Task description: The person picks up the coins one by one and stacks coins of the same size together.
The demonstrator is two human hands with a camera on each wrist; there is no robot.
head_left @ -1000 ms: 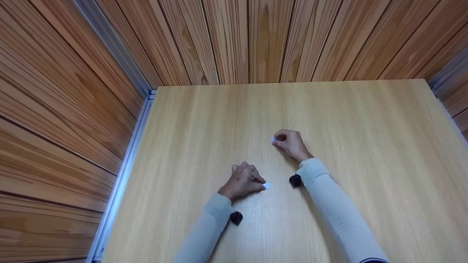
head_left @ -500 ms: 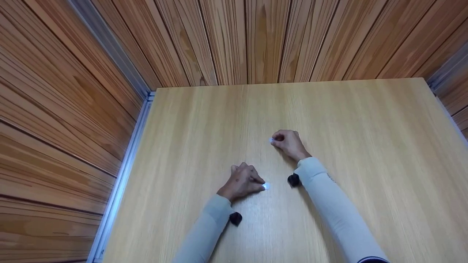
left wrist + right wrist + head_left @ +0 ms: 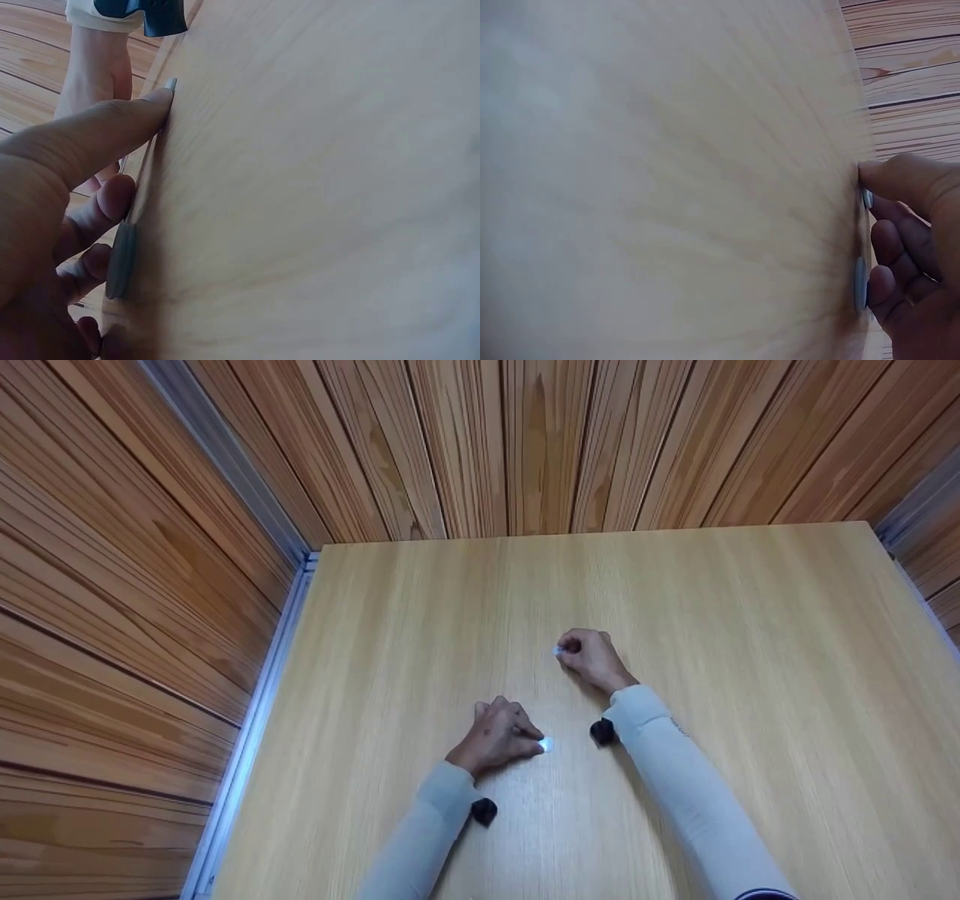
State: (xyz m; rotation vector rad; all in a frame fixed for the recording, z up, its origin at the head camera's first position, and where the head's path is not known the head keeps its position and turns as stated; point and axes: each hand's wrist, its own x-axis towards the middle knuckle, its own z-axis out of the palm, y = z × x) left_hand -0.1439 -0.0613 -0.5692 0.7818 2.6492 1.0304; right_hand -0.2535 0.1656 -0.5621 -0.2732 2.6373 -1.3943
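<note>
My left hand [image 3: 496, 733] rests low over the table, its thumb and forefinger pinching a small white disc [image 3: 547, 744] at the edge. Farther back and to the right, my right hand [image 3: 592, 658] pinches another small pale disc [image 3: 557, 650] between thumb and forefinger. In the left wrist view a second flat round disc [image 3: 121, 260] lies by the curled lower fingers. The right wrist view likewise has a flat disc [image 3: 861, 285] beside the curled fingers, below the pinched disc [image 3: 868, 196]. The head view hides these lower discs under the hands.
A light wooden tabletop [image 3: 420, 615] spreads around both hands. Wood-plank walls [image 3: 540, 442] stand behind and at the left, with a metal rail [image 3: 255, 712] along the left table edge. Each wrist carries a dark camera [image 3: 484, 811].
Both hands stay nearly in place with their discs. The disc in my left hand looks brighter now. The whole head view has shifted slightly.
</note>
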